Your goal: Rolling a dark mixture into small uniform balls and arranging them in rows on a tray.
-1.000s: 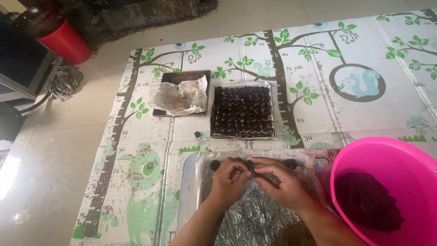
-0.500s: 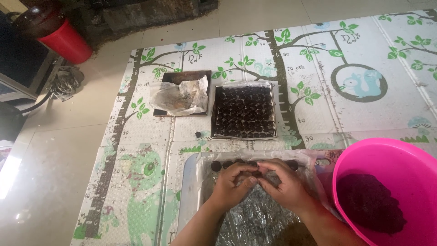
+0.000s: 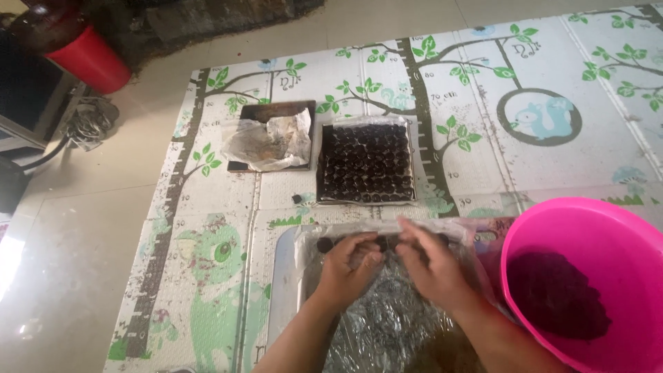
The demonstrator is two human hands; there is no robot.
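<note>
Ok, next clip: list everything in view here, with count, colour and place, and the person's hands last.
play mat: one, pale with green trees and animals, covering the floor
filled tray: one, packed with dark balls, mid-mat
flat tray with crumpled paper: one, dark tray, whitish paper, left of the filled tray
foil-lined tray: one, silvery under clear plastic, nearest the person, a few dark balls along its far edge
loose dark lump: one, on the mat between the trays
basin: one, pink, holding dark paste, lower right
bucket: one, red, top left
left hand: over the foil-lined tray, fingers at a dark ball
right hand: beside it, fingertips at the same row
</note>
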